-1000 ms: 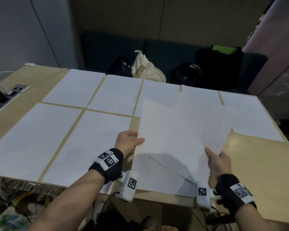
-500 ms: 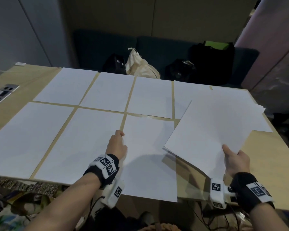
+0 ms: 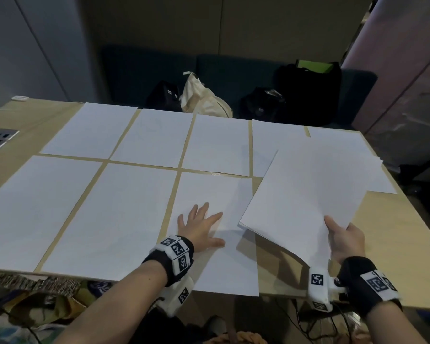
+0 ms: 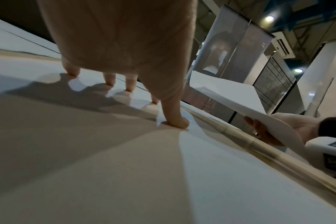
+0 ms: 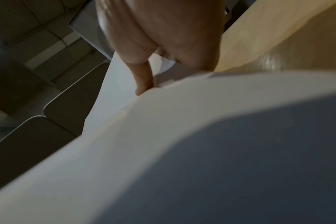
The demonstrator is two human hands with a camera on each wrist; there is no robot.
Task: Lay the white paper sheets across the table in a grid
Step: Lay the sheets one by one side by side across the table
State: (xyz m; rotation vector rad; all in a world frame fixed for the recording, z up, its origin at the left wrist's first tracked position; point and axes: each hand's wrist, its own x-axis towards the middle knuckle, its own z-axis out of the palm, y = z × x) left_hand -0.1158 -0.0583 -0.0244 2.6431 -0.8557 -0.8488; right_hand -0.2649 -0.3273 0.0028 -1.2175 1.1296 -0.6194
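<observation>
Paper sheet (image 3: pixel 216 219) flat under spread left hand (image 3: pixel 199 229); right hand (image 3: pixel 345 239) pinches paper stack (image 3: pixel 308 194) above table (image 3: pixel 407 244)

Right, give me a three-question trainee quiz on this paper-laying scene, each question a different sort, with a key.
1. True or false: the left hand lies flat with spread fingers on the third near-row sheet.
2. Multiple choice: what does the right hand hold? A) one pen B) a stack of white sheets C) nothing
3. Fill in: the held stack hangs above the table over the near row's ______ slot, counting from the left.

Key: 1 true; 2 B; 3 fourth
</observation>
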